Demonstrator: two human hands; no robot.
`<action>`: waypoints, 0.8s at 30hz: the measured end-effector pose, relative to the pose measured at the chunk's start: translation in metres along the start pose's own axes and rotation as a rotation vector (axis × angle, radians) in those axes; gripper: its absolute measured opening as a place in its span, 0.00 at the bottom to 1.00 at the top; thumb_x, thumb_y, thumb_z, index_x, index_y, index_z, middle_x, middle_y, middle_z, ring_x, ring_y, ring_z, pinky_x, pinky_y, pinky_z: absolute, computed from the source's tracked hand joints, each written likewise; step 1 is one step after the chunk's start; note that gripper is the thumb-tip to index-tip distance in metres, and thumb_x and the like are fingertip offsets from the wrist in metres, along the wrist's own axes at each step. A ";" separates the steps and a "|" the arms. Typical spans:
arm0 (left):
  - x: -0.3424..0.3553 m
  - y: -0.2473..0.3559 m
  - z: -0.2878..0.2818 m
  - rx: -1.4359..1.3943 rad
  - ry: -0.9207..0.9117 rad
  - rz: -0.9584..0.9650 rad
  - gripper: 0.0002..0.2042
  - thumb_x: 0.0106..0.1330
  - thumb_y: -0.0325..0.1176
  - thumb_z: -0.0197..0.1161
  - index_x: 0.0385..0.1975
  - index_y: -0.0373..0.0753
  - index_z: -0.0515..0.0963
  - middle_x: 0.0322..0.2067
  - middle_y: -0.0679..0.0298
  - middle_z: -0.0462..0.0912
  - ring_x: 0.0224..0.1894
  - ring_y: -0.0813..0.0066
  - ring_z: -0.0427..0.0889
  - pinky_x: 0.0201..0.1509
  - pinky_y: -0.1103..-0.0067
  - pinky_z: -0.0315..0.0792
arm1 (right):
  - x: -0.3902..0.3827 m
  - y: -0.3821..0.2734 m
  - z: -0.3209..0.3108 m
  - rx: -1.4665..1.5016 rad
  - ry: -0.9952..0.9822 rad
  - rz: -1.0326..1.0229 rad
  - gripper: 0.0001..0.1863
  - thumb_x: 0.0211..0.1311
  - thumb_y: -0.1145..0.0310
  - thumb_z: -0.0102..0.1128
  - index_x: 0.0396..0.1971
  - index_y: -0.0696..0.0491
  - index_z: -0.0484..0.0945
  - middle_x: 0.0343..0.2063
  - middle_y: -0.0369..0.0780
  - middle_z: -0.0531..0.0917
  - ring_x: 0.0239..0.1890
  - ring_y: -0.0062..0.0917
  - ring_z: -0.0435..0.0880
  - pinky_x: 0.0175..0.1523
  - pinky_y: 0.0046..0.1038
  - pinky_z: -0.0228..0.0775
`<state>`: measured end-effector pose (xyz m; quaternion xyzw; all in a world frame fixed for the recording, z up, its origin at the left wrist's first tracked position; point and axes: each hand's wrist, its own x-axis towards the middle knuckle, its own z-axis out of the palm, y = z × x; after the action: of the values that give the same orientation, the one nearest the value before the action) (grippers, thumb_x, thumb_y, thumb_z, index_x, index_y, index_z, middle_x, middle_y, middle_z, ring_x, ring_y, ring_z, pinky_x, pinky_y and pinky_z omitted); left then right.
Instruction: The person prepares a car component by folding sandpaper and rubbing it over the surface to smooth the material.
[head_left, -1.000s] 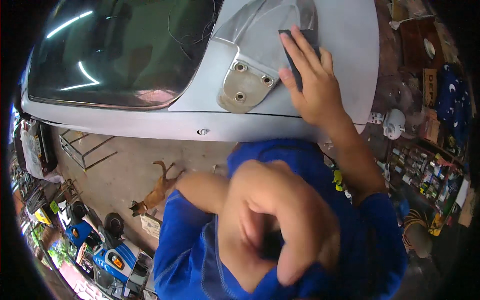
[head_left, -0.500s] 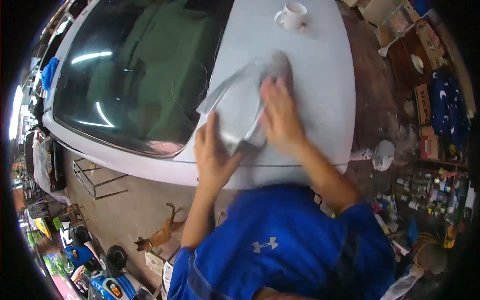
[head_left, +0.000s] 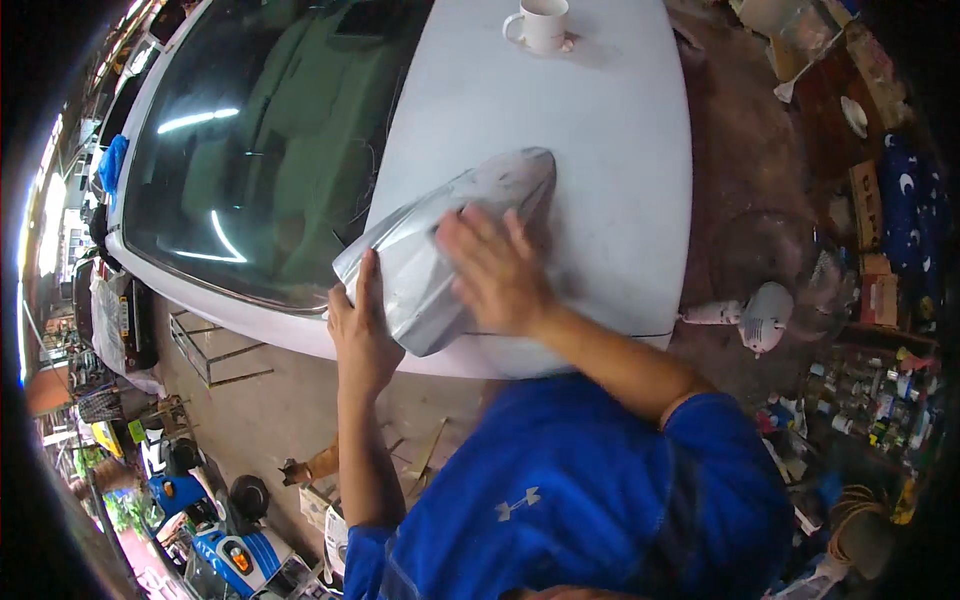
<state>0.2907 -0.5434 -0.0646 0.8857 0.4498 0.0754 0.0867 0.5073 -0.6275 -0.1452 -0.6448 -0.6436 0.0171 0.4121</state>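
Note:
A headlight lens (head_left: 408, 285), a silver-grey, partly see-through shell with a pointed far end, lies tilted over the near edge of a pale, matt car bonnet (head_left: 610, 140). My left hand (head_left: 362, 335) grips its near-left end, thumb on top and the other fingers around the rim. Flat on the shell's upper face rests my right hand (head_left: 500, 272), fingers stretched and slightly blurred. Anything under that palm is hidden. Dark smudges show near the lens's pointed end.
A white mug (head_left: 545, 25) stands on the bonnet's far part. The windscreen (head_left: 270, 150) lies to the left. To the right are a standing fan (head_left: 768, 315) and cluttered shelves. A dog (head_left: 310, 466), a metal frame (head_left: 210, 350) and a blue motorbike (head_left: 240, 550) are at lower left.
Both hands and the lens have shifted left and nearer to me. The lens has turned, showing more of its outer face. My right hand has slid toward its middle.

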 end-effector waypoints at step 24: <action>-0.149 0.003 0.018 -0.302 0.319 -0.251 0.59 0.35 0.25 0.74 0.78 0.55 0.58 0.52 0.48 0.71 0.56 0.46 0.72 0.61 0.58 0.62 | 0.018 0.009 -0.028 0.702 -0.049 0.387 0.31 0.83 0.58 0.40 0.80 0.45 0.51 0.80 0.43 0.51 0.79 0.39 0.55 0.74 0.41 0.58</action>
<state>0.2096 -0.6675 -0.0902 0.7768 0.5478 0.2693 0.1546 0.5337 -0.6250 -0.1225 -0.5737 -0.4749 0.3286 0.5809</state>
